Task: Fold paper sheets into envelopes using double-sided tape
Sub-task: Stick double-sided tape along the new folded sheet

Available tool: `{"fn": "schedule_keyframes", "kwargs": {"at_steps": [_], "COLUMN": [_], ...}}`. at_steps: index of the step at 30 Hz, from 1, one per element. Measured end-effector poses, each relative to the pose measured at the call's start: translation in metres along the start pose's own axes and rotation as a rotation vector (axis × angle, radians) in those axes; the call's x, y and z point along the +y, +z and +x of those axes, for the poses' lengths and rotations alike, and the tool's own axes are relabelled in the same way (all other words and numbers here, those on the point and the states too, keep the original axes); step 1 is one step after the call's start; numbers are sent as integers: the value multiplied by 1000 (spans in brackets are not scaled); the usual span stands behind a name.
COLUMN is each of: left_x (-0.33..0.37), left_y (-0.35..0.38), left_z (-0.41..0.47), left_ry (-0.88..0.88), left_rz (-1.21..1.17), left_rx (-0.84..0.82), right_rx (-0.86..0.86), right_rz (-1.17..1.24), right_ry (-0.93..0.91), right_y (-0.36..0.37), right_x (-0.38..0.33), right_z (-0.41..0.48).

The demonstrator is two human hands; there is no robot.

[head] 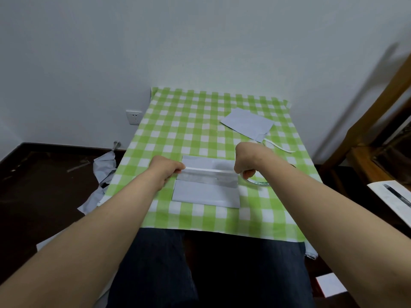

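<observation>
Arms: both forearms reach from the lower corners of the frame toward the centre, wrists level, knuckles turned away from the camera.
Left hand (165,172): centre-left, just off the left edge of the folded sheet, fingers curled under.
Right hand (245,161): centre-right, raised a little above the sheet's right edge, fingers curled down.
Wall (200,41): plain white, filling the upper half of the frame.
Floor (44,185): dark, at left, with crumpled paper (104,170) lying beside the table.
Tablecloth (178,121): green and white check, covering the table in mid-frame.
Wooden furniture (378,130): along the right edge.
Folded sheet (206,192): pale paper lying flat at centre, between the two hands.
Second folded paper (248,125): upper right of the cloth, well apart from the hands.
Tape roll (258,183): clear ring resting just below the right hand.
Wall socket (134,117): white, left of the table's far corner.
Grip, left: fingertips pinch the left end of the tape strip (209,170).
Grip, right: fingers pinch the strip's right end near the roll; the exact contact is probably hidden by the hand.
Tape strip: stretched straight between the hands, across the sheet's upper part.
</observation>
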State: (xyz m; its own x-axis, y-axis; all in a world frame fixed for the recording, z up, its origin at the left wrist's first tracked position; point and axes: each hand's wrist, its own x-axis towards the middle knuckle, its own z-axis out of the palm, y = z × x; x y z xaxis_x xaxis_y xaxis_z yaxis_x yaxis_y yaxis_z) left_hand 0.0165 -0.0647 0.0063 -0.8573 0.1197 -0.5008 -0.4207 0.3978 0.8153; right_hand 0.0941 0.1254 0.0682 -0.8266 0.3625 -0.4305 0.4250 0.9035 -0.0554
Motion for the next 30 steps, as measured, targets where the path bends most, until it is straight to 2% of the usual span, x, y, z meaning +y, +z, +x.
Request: {"fn": "schedule_keyframes", "kwargs": {"at_steps": [5, 22, 30], "left_x": [-10, -18, -18], "left_y": [4, 10, 7], "left_z": [9, -2, -3], "left_ry": [25, 65, 64], "left_rz": [7, 272, 297], "left_rx": [58, 178, 187], "right_rx": [-14, 28, -1], "right_rz": [-25, -143, -145], "right_ry": [-4, -31, -32], "right_y": [9, 28, 30], "right_x": [-3, -10, -13], "right_z": [5, 12, 12]}}
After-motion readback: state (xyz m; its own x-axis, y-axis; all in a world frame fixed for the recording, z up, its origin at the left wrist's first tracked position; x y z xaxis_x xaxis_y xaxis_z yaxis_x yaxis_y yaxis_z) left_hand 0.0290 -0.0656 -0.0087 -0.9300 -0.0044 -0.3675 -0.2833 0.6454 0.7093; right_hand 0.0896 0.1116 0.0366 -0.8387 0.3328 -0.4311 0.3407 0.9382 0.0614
